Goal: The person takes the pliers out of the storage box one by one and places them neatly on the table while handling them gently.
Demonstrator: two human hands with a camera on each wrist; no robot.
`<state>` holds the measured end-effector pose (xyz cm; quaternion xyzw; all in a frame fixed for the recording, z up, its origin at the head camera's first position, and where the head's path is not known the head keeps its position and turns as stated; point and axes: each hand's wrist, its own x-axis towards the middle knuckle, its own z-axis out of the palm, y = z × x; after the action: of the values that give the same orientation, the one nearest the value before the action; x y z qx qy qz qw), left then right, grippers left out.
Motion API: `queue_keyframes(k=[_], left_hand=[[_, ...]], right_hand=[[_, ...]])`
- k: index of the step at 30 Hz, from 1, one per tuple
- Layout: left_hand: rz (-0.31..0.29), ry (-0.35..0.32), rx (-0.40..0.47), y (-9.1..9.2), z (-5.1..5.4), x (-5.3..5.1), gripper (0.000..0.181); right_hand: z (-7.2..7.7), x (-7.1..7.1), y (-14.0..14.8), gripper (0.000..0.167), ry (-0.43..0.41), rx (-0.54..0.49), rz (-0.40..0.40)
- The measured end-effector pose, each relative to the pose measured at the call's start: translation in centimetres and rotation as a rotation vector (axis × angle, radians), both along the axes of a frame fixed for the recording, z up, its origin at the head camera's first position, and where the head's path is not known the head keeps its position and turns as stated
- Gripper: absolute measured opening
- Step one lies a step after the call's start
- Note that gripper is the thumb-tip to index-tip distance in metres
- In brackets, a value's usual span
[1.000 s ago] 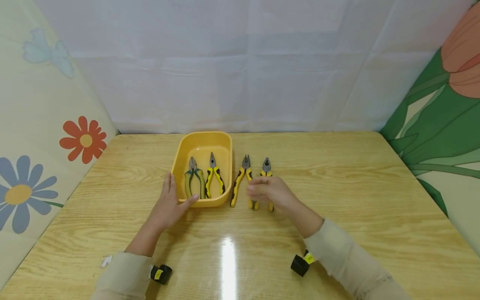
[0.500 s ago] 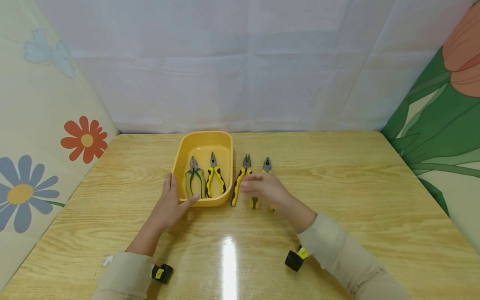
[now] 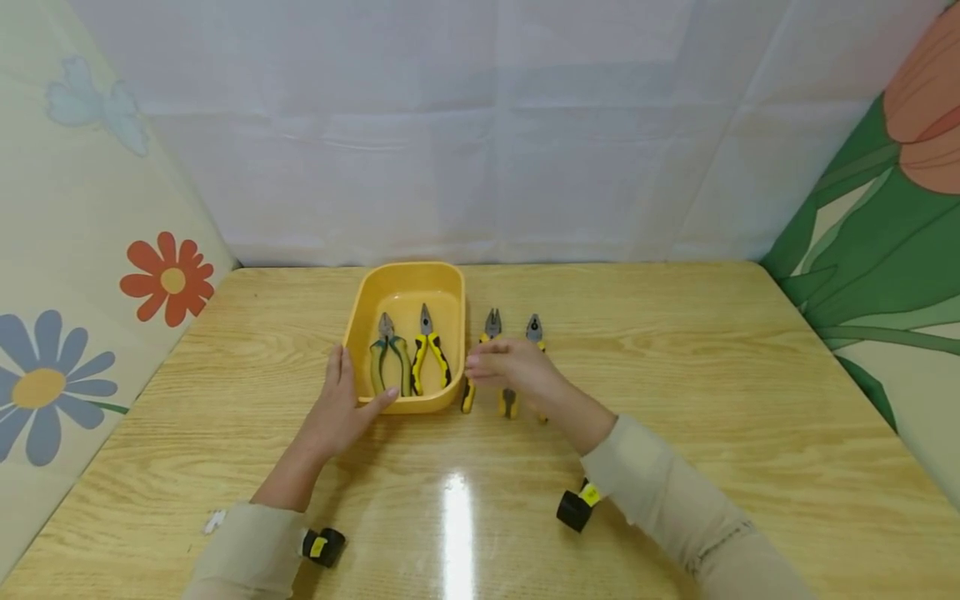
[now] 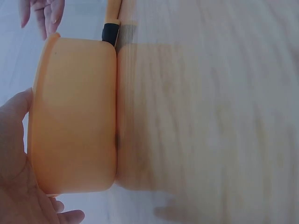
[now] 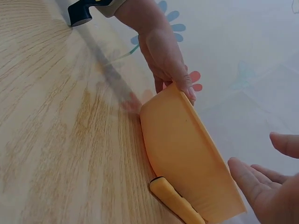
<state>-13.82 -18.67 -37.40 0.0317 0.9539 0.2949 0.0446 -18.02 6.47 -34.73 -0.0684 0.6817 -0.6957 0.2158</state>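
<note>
In our yellow tray [image 3: 427, 405] on the worktop [image 3: 690, 358] lie green-handled pliers [image 3: 387, 338] and long-nose pliers [image 3: 426, 325]. Our left grip [image 3: 345, 417] holds the tray's corner. Our right grip [image 3: 519, 368] hangs beside it, thumb and fingers apart.

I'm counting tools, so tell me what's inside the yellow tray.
Green-handled pliers and yellow-and-black needle-nose pliers lie inside the yellow tray. Whatever is directly beneath them is covered.

We grip with our left hand [image 3: 344, 417], thumb apart from its fingers; our right hand [image 3: 522, 371] extends nearly straight fingers.
</note>
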Motion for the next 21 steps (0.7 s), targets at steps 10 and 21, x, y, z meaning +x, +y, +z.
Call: queue_keyframes(k=[10, 21], left_hand=[[-0.001, 0.004, 0.001, 0.0, -0.1, 0.0, 0.101], [-0.010, 0.021, -0.005, -0.1, -0.1, -0.1, 0.100]], right_hand=[[0.4, -0.6, -0.8, 0.037, -0.040, -0.030, -0.016], [0.8, -1.2, -1.6, 0.035, -0.060, -0.016, -0.043]])
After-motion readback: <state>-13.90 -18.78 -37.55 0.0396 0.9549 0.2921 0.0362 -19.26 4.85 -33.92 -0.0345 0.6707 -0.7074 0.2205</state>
